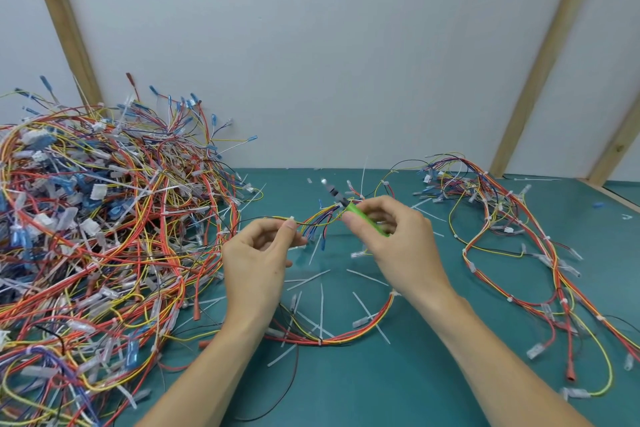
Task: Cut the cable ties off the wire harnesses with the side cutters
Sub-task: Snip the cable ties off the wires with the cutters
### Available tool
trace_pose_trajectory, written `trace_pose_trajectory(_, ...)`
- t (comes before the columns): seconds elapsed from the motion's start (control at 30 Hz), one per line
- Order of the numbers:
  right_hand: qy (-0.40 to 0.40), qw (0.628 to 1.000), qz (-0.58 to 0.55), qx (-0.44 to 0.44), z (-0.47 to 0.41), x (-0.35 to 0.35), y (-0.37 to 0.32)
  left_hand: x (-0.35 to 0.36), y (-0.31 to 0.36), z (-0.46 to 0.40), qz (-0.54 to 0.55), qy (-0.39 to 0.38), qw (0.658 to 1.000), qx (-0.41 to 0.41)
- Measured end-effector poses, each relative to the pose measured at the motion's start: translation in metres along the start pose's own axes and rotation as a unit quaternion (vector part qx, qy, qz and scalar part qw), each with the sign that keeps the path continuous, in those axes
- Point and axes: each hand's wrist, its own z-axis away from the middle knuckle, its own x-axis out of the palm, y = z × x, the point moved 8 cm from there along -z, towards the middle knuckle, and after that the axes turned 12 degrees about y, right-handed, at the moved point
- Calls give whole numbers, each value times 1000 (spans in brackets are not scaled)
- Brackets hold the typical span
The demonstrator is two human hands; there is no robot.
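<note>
Two hands are seen above a green worktop: a harness is pinched by the left hand, while green-handled cutters are gripped by the right hand, blades at the wires. Cut ties are scattered beneath; a harness pile is heaped at left.

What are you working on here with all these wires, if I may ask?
A person is cutting cable ties off wire harnesses. The left hand pinches one harness above the green mat, and the right hand holds green-handled cutters at its bundle. Cut ties litter the mat; a big pile lies left, a few harnesses right.
</note>
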Motion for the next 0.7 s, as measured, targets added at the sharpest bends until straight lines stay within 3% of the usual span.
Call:
trace_pose_trajectory(0.27, -49, 992, -89, 75, 5, 13, 6, 11, -7, 2, 76, -54, 991, -96)
trace_pose_trajectory(0.47, -114, 991, -35, 54, 9, 25, 12, 15, -11, 4, 120, -71, 978, -156)
trace_pose_trajectory(0.6, -103, 994, -7, 27, 12, 26, 9, 13, -13, 4, 91, -59, 983, -146)
trace_pose_trajectory(0.7, -38, 997, -45, 56, 6, 16, 12, 7, -15, 1, 92, -29, 984, -147)
